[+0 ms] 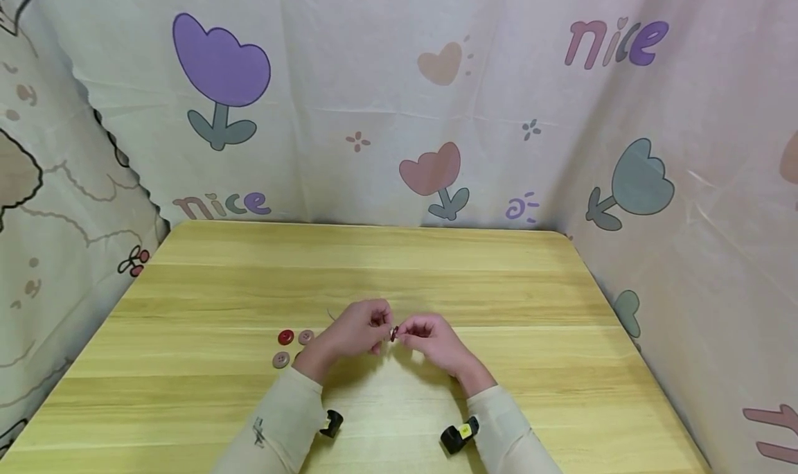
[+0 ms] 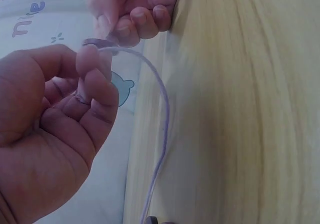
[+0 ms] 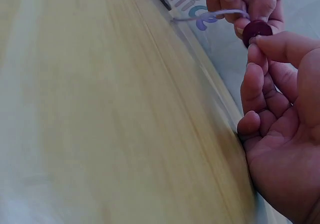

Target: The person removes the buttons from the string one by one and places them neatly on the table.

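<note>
A dark red button (image 3: 258, 28) stands on edge above the table, between the fingertips of both hands. My left hand (image 1: 360, 330) appears to pinch its rim. A pale purple cord (image 2: 162, 98) reaches the button from the left hand's side, arcs over the left fingertips and hangs down toward the table. Across from it, my right hand (image 1: 434, 342) has its thumb and index finger pinched together against the button's other face. What they pinch is mostly covered, seemingly the cord's end. Left of the left hand lie a red button (image 1: 285, 337) and brownish buttons (image 1: 281, 360).
Another brownish button (image 1: 305, 337) sits by the left wrist, where a further button is partly hidden. Black wrist cameras (image 1: 459, 435) hang under both sleeves. The wooden table (image 1: 499, 273) reaches back to a patterned curtain (image 1: 349, 58), which also encloses both sides.
</note>
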